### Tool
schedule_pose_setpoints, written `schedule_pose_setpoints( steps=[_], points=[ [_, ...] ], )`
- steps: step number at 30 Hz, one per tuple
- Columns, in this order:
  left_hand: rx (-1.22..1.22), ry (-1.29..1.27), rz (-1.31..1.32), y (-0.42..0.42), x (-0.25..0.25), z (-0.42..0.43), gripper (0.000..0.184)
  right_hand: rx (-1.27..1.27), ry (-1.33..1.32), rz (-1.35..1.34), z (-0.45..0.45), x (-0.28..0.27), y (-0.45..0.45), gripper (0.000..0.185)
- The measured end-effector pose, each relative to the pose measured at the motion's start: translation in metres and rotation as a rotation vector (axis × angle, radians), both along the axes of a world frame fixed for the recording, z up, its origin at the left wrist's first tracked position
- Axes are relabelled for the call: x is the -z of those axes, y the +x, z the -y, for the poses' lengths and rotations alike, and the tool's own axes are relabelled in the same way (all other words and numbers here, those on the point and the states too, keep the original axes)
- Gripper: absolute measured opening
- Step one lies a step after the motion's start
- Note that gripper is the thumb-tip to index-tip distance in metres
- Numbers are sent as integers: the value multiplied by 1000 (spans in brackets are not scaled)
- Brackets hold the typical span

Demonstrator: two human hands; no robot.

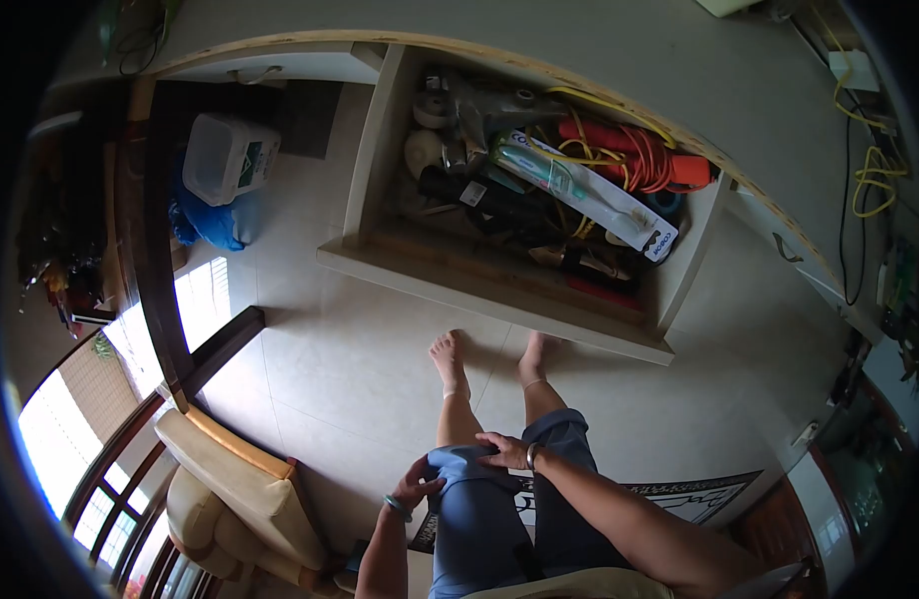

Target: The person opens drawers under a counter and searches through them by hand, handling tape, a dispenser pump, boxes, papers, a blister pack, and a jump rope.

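Note:
My left hand (413, 487), with a teal bracelet at its wrist, grips the outer side of the rolled blue trouser cuff (458, 461) at my left knee. From the other side my right hand (501, 451), wearing a silver bangle (531, 456), has its fingers closed on the same cuff. My other trouser leg (559, 424) is also turned up. My bare feet (447, 361) are on the tiled floor before a pulled-out drawer (499, 299). It holds a long toothbrush pack (589, 195), a red tool with cords (639, 155) and jumbled dark items.
Above the drawer runs a grey countertop (539, 30). A translucent plastic tub (215, 160) and a blue bag (215, 222) are at left, near a dark wooden frame (158, 270). A cream padded seat (245, 489) stands lower left. Yellow cable (879, 180) hangs at right.

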State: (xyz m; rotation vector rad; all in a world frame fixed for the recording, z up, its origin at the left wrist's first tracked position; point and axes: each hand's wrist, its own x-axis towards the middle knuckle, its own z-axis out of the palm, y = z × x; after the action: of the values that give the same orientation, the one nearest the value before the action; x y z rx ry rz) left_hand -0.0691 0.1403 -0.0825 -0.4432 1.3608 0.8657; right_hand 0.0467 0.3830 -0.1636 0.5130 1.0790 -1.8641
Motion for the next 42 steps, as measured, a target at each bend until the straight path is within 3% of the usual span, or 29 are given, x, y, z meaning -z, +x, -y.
schedule_pose_setpoints(
  steps=[1, 3, 5, 7, 8, 9, 11, 12, 13, 15, 18, 20, 21, 23, 24, 25, 27, 28, 30, 32, 33, 35, 37, 38, 39, 41, 42],
  points=[
    [-9, -2, 3, 0, 1, -2, 69, -9, -2, 3, -6, -3, -3, 84],
    [278, -210, -199, -5, 5, -9, 43, -216, -237, -1, -24, -11, -23, 88],
    [368, -238, -327, -12, 14, -22, 36, -122, -189, -39, -18, -10, -21, 78],
    [554, -292, -583, -10, 22, -33, 22, -336, 70, -147, -13, -6, -35, 63],
    [563, -382, -642, -5, 26, -40, 15, -267, 260, -218, -6, -8, -40, 41],
    [556, -388, -639, 1, 18, -41, 15, -275, 255, -220, 2, -15, -41, 41],
    [440, -454, -786, 9, -4, -40, 10, -387, 534, -267, 9, -35, -45, 24],
    [470, -390, -884, 18, -15, -30, 9, -387, 720, -516, 13, -49, -39, 9],
    [536, -368, -801, 26, -31, -19, 11, -390, 784, -729, 10, -61, -32, 6],
    [586, -67, -820, 24, -76, -22, 12, -206, 728, -814, -2, -82, -14, 8],
    [564, 119, -688, 14, -125, -25, 15, -216, 432, -730, -26, -120, -4, 23],
    [466, 184, -596, 18, -135, -21, 24, -311, 362, -454, -34, -142, -14, 22],
    [459, 175, -608, 23, -133, -20, 24, -370, 328, -253, -33, -144, -17, 23],
    [-51, -274, -418, 38, -118, -23, 27, -343, 458, -157, -4, -111, 3, 24],
    [29, -437, -391, 56, -96, -11, 31, -301, 587, -45, 11, -94, 13, 26],
    [22, -444, -403, 71, -78, 0, 31, -302, 583, -59, 23, -85, 14, 26],
    [-27, -368, -490, 99, -43, 29, 39, 138, 867, -235, 44, -72, 14, 32],
    [350, -31, -405, 129, -11, 94, 49, 94, 873, -167, 53, -64, 20, 43],
    [219, -171, -231, 128, -27, 90, 48, -448, 293, 167, 18, -84, -20, 54],
    [192, -255, -74, 114, -43, 84, 47, -231, 226, 227, 53, -55, 57, 49],
    [206, -279, 13, 111, -49, 83, 47, -299, 199, 167, 57, -47, 85, 45],
    [277, -324, 233, 100, -55, 81, 46, -796, 163, -403, 64, -32, 140, 36],
    [413, -343, 476, 89, -53, 82, 46, -949, 81, -742, 56, -34, 164, 29],
    [536, -311, 517, 87, -44, 89, 45, -733, -60, -295, 26, -59, 111, 19],
    [767, -162, 366, 95, -17, 117, 45, -593, 107, -247, -4, -102, 39, 13],
    [1202, 157, 42, 104, 18, 154, 45, -164, 177, 76, -49, -118, -20, 17],
    [1190, -110, 8, 31, 3, 94, 45, 44, 443, -50, -55, -85, -7, 21]
  ],
)
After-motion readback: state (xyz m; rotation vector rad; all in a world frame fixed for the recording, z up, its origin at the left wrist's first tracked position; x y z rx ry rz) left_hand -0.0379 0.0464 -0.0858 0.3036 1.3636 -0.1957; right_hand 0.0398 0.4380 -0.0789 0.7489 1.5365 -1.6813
